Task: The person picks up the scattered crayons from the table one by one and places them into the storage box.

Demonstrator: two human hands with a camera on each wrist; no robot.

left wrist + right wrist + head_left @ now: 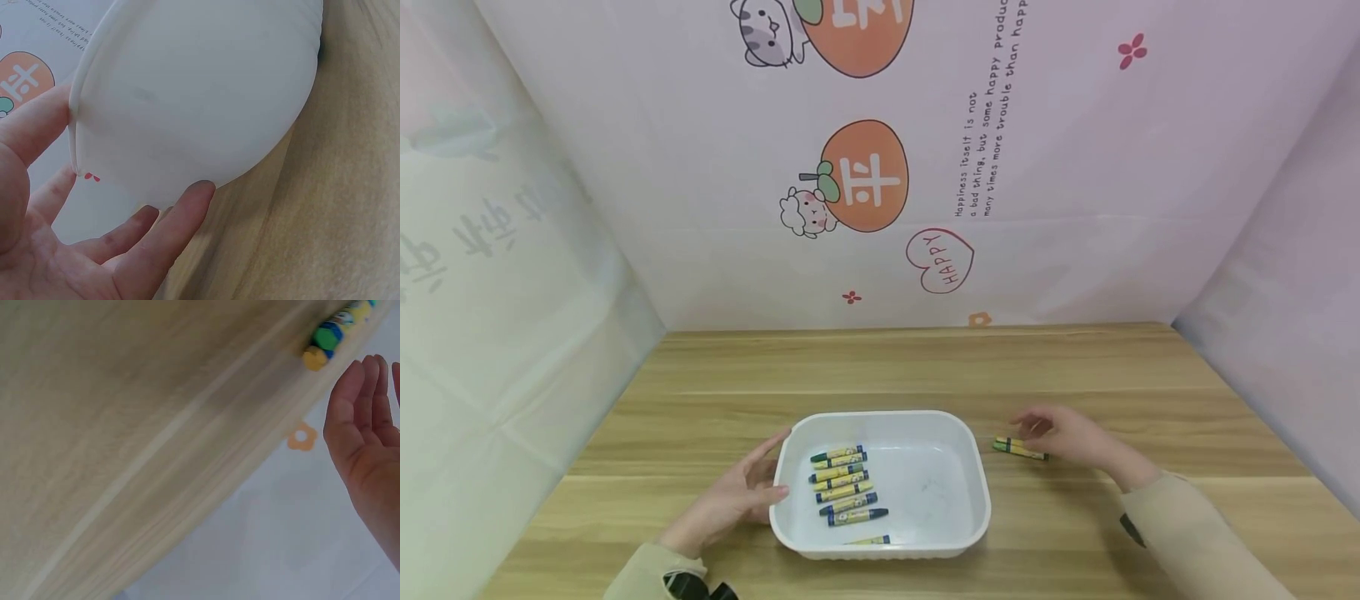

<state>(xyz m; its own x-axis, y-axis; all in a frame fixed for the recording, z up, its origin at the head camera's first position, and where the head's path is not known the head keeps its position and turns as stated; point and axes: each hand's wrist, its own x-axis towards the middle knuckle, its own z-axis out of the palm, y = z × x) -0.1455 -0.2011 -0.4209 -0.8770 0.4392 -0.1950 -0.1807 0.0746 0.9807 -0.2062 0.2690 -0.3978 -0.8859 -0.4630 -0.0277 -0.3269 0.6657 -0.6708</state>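
A white plastic tray [925,500] stands on the table, with several yellow-wrapped crayons [842,483] lying in a column along its left side. My left hand [737,500] holds the tray's left end. Its thumb lies over the rim, and in the left wrist view other fingertips [200,190] touch the outer wall. To the right of the tray, a few crayons [1021,448] lie side by side on the wood. My right hand [1067,435] hovers just beside them, fingers loosely bent. In the right wrist view a gap shows between the fingers and the green-tipped and orange-tipped crayons [331,331].
The wooden table [1075,358] runs back to a printed cloth wall [1045,267]. More cloth [497,333] hangs on the left side. A dark device [688,583] is strapped at the left wrist.
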